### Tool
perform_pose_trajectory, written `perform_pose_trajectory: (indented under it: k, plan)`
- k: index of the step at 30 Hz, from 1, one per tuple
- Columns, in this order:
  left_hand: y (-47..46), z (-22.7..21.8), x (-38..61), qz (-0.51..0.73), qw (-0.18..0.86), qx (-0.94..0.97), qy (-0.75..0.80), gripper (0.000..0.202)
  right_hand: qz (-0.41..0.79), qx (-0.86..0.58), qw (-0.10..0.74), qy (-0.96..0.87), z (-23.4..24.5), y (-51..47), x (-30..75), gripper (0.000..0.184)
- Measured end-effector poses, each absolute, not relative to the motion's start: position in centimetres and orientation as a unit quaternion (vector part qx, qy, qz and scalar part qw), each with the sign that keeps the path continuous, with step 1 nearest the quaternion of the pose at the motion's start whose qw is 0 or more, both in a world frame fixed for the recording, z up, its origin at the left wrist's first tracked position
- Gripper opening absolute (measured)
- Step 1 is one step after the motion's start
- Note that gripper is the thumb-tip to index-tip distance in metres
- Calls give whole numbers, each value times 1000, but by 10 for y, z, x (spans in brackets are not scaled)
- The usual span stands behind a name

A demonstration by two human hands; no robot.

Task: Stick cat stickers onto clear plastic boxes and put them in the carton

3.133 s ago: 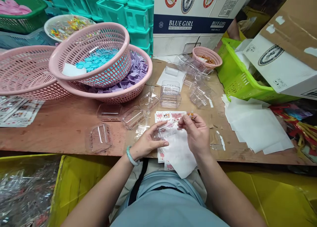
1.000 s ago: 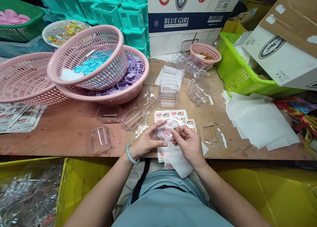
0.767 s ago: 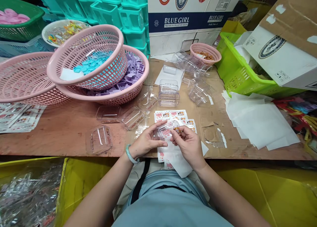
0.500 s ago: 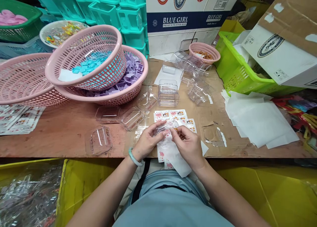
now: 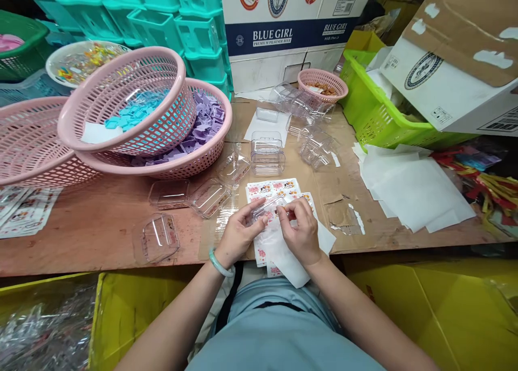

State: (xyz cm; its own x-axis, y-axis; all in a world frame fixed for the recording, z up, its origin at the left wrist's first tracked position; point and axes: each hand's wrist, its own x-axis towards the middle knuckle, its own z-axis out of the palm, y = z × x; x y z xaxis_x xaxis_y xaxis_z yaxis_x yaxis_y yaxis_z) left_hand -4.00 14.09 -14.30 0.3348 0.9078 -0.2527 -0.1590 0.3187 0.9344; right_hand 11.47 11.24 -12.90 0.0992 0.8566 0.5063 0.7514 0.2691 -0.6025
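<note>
My left hand (image 5: 239, 229), with a pale green bangle at the wrist, grips a clear plastic shell (image 5: 267, 208) between thumb and fingers. My right hand (image 5: 299, 228) is closed in a pinch at the shell's right edge; whatever small thing it pinches is hidden by the fingertips. Beneath both hands lie sticker sheets (image 5: 253, 190) printed with pink marks and cartoon animals. A white paper sheet (image 5: 298, 276) sticks out below my right hand, past the table's front edge. Beyond them stands a small stack of clear shells (image 5: 267, 163).
Loose clear shells (image 5: 159, 238) lie on the left, some with reddish print. Pink baskets (image 5: 170, 130) hold blue and purple plastic pieces. More shells (image 5: 318, 149) and a small pink basket (image 5: 324, 85) are at the back. White papers (image 5: 413, 187) lie beside a green crate (image 5: 380, 117).
The view has turned slightly, so the table's contents sit a little further left. My right hand's fingers have shifted slightly at the shell's edge; the left hand keeps its grip.
</note>
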Motion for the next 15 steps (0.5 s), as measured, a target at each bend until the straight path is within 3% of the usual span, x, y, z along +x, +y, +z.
perform_pose_trajectory:
  k: [4,6,9,11,15]
  plan:
    - [138,-139,-40,390,702,414,428,59,171,-638,491,-568,-130,108,114,9]
    - [137,-140,-40,396,705,409,423,58,224,-664,503,-506,-129,108,117,31]
    - [134,-142,-41,416,690,432,406,55,311,-686,439,-491,-125,112,122,67]
    - [132,-143,-42,429,682,444,393,53,382,-673,405,-487,-120,116,125,65]
    - [121,-139,-50,453,681,437,375,52,460,-628,441,-447,-110,118,126,47]
